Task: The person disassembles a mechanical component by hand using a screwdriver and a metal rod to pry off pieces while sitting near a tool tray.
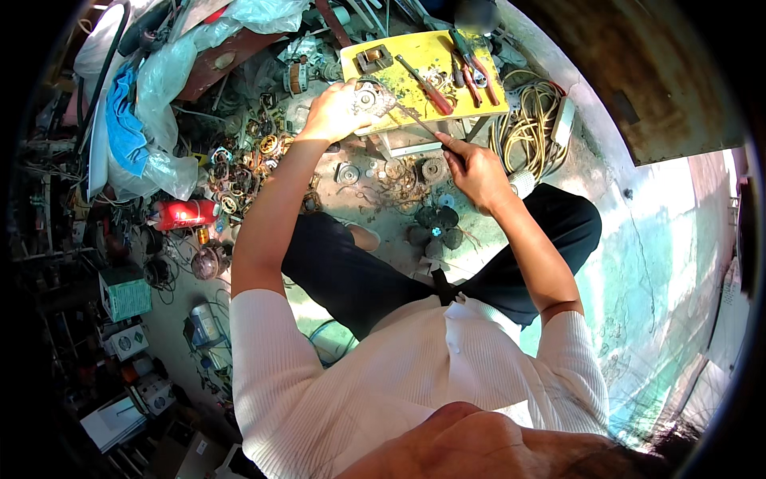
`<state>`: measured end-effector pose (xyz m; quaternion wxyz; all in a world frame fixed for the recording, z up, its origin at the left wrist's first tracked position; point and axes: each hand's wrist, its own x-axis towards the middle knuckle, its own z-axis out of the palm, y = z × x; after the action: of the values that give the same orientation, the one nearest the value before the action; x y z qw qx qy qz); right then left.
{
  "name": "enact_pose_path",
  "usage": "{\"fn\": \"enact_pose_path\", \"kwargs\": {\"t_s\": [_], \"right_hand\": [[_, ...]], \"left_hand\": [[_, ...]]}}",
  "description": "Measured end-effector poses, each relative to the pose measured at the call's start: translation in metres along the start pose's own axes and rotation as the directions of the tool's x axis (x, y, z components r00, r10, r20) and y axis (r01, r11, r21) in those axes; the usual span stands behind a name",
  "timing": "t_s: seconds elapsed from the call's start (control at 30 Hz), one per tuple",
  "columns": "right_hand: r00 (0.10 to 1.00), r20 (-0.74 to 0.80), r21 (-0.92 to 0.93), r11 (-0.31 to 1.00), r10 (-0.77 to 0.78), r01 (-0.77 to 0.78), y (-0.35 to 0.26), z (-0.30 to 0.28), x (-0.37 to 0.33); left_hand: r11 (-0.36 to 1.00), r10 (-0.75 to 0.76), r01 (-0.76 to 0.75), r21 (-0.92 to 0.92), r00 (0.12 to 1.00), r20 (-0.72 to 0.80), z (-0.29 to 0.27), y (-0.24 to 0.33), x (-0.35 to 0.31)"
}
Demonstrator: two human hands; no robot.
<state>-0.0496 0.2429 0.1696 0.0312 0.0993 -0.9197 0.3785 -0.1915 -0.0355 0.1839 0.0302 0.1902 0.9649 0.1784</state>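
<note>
My left hand (330,112) is closed round the edge of a round silver metal motor cover (369,98) at the near left corner of a yellow low table (391,54). In my right hand (477,173) is a screwdriver (417,120), its handle mostly hidden by the fingers. Its thin dark shaft points up and left toward the motor cover; whether the tip touches it I cannot tell. On the tabletop lie a red-handled screwdriver (429,89), red-handled pliers (471,84) and a small square metal core (373,58).
A coil of tan cable (531,128) lies right of the table by the wall. Several copper-wound motor parts (247,164) are heaped on the floor at left, near a red cylinder (185,214). A dark fan-like rotor (436,227) rests between my legs.
</note>
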Motion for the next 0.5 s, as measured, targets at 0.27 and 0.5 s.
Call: {"fn": "enact_pose_path", "kwargs": {"t_s": [0.27, 0.5], "right_hand": [[0.971, 0.239, -0.045, 0.999, 0.022, -0.012, 0.012, -0.032, 0.025], [0.951, 0.213, -0.031, 0.971, -0.226, 0.238, 0.046, -0.028, 0.034]], "left_hand": [[1.000, 0.012, -0.012, 0.000, 1.000, -0.002, 0.001, -0.003, 0.001], [0.999, 0.007, -0.007, 0.034, 1.000, -0.007, 0.006, -0.011, 0.003]]}}
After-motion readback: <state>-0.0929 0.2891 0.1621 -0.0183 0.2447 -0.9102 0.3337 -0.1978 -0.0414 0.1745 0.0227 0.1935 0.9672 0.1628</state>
